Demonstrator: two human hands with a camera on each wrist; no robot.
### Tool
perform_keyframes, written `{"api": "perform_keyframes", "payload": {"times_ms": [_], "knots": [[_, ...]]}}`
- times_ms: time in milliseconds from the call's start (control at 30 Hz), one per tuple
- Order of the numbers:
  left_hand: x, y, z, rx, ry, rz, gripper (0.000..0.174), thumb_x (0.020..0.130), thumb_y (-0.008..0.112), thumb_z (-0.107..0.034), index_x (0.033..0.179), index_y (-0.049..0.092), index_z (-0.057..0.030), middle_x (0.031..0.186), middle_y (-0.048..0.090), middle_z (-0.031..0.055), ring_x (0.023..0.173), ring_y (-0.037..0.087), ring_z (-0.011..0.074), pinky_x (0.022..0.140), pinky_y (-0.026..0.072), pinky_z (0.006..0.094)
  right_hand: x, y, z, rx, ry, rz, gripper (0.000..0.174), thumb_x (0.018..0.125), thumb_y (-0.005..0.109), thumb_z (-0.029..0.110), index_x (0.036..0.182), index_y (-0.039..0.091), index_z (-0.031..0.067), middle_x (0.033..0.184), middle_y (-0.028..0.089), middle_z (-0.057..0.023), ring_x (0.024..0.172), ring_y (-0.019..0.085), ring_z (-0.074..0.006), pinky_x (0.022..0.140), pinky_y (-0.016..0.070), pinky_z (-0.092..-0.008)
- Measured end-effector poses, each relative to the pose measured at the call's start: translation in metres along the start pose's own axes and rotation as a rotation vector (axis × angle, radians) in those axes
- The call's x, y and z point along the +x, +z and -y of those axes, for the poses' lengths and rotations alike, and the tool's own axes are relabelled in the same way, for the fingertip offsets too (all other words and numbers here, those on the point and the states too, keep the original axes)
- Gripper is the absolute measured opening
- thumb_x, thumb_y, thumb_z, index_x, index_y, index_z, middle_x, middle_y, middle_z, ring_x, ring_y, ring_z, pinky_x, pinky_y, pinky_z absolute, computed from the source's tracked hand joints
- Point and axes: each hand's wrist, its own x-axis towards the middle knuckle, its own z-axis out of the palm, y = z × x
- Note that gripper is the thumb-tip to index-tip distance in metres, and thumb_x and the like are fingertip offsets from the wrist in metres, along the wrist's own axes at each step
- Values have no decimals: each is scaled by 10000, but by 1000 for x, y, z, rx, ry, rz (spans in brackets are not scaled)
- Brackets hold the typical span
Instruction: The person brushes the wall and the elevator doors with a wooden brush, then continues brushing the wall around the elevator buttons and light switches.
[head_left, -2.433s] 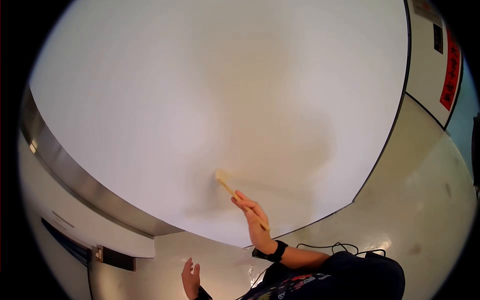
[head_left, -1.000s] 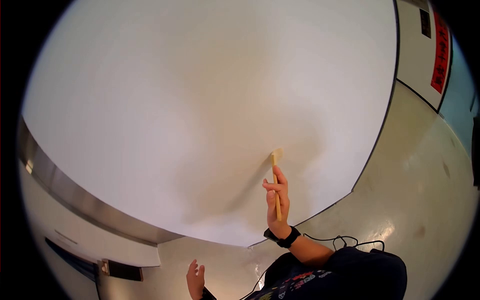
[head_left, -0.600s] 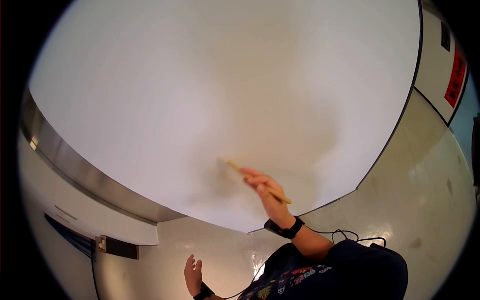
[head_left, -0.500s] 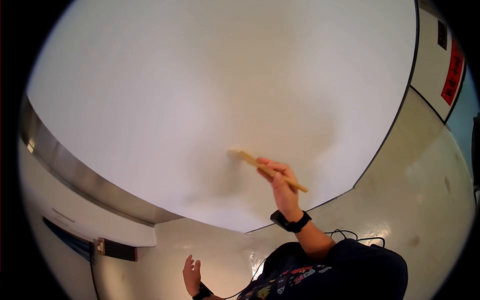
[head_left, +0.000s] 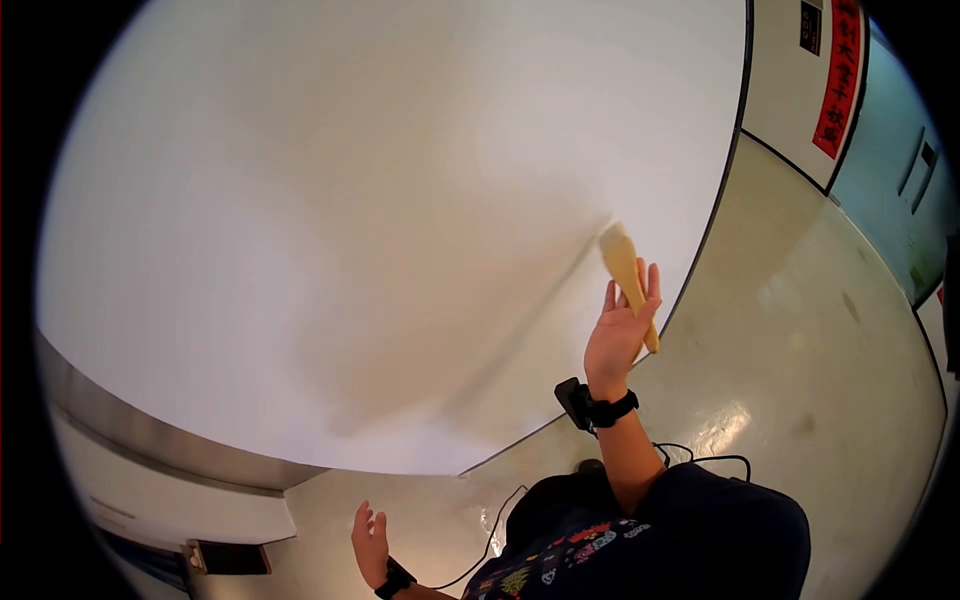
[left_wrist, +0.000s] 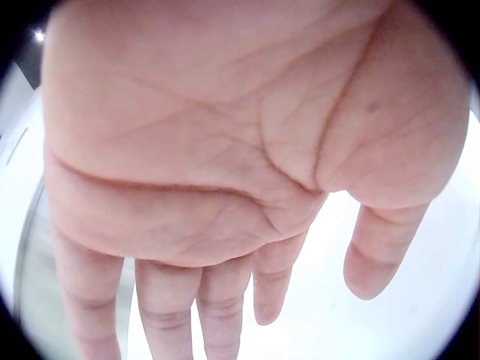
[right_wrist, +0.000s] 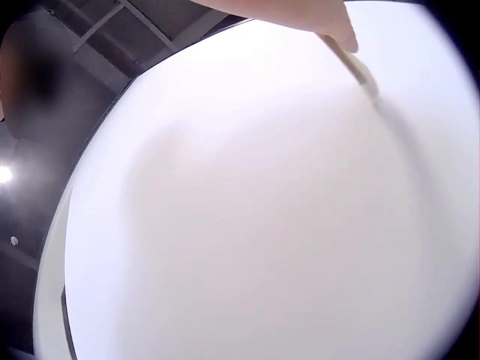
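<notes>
A flat wooden brush (head_left: pixel 624 268) with pale bristles is pinched between the thumb and fingers of my right hand (head_left: pixel 614 345). Its tip meets the large white board (head_left: pixel 540 130) near the board's right side, where a thin shadow runs down and left from it. In the right wrist view part of the right hand (right_wrist: pixel 304 11) shows at the top, with the slim brush (right_wrist: pixel 358 69) reaching the white surface. My left hand (head_left: pixel 370 548) is held low, away from the board, with nothing in it. The left wrist view shows its palm (left_wrist: pixel 187 150) and extended fingers.
A metal strip (head_left: pixel 170 425) runs along the board's lower left edge. At the upper right a red paper banner (head_left: pixel 840 75) with black characters hangs on the wall. A dark cable (head_left: pixel 705 457) trails behind the right arm over the pale shiny floor (head_left: pixel 800 330).
My right hand has carried the brush across the board, left and right, and now holds it farther right with the palm turned into view. The head view has shifted right. My left hand stays low.
</notes>
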Motion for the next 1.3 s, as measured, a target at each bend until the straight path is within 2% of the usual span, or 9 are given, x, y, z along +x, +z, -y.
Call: {"api": "perform_keyframes", "payload": {"times_ms": [167, 300, 467, 567, 600, 833, 933, 1167, 1300], "knots": [[-7, -4, 5, -6, -6, -15, 457, 837, 567, -207, 1247, 459, -37, 1141, 552, 197, 977, 552, 275, 838, 434, 350, -21, 9, -15, -91, 151, 117, 620, 931, 248, 511, 1358, 233, 62, 1409, 256, -71, 1296, 259, -196, 1063, 211, -347], [-19, -14, 22, 10, -26, -61, 455, 835, 568, -200, 1247, 460, -41, 1138, 554, 196, 981, 554, 280, 837, 437, 349, -51, 24, -25, -250, 60, 331, 511, 950, 291, 408, 1321, 276, 58, 1419, 222, -66, 1300, 237, -177, 1040, 256, -395], [-42, -23, 15, 2, -175, -103, 441, 838, 563, -196, 1232, 469, -23, 1135, 554, 193, 1014, 550, 269, 840, 438, 343, -86, 51, -20, -289, 63, 559, 297, 862, 521, 76, 1151, 462, 46, 1377, 244, -199, 1202, 371, -285, 978, 350, -398], [-56, -26, 8, 17, -204, -135, 438, 838, 561, -199, 1225, 473, -13, 1117, 562, 195, 1015, 554, 266, 837, 440, 339, -93, 55, -26, -311, 5, 756, 167, 893, 484, 94, 1051, 503, 44, 1368, 273, -189, 1226, 357, -286, 939, 409, -419], [-59, -27, 8, 26, -207, -144, 439, 838, 562, -201, 1225, 473, -13, 1108, 566, 197, 1008, 556, 268, 834, 441, 340, -95, 57, -24, -289, 89, 735, 74, 882, 490, 59, 946, 522, 40, 1355, 307, -191, 1199, 395, -278, 929, 425, -419], [-57, -30, 27, 73, -198, -143, 434, 834, 569, -208, 1216, 482, -21, 1067, 586, 201, 984, 568, 272, 817, 451, 343, -82, 47, -23, -89, 281, 741, 28, 873, 500, 38, 894, 518, 31, 1298, 404, -203, 1135, 468, -292, 922, 427, -416], [-45, -28, 24, 62, -172, -112, 445, 834, 570, -216, 1226, 473, -27, 1086, 579, 202, 973, 566, 282, 812, 451, 350, -74, 41, -20, -181, 246, 895, 58, 859, 496, -11, 869, 543, 21, 1265, 454, -202, 1080, 516, -270, 903, 433, -369], [-19, -28, 25, 0, -47, -49, 473, 834, 572, -228, 1251, 454, -37, 1132, 554, 204, 962, 555, 298, 811, 446, 364, -48, 20, -16, -397, 21, 719, 150, 820, 473, -94, 854, 576, 10, 1205, 528, -181, 976, 556, -194, 783, 433, -251], [-11, -19, 28, -46, -50, -60, 421, 822, 576, -169, 1202, 495, -7, 1097, 571, 184, 977, 556, 261, 812, 443, 339, -25, 2, -9, -434, -55, 614, 104, 852, 473, -53, 869, 556, 7, 1206, 506, -211, 1022, 541, -226, 866, 444, -323]]}}
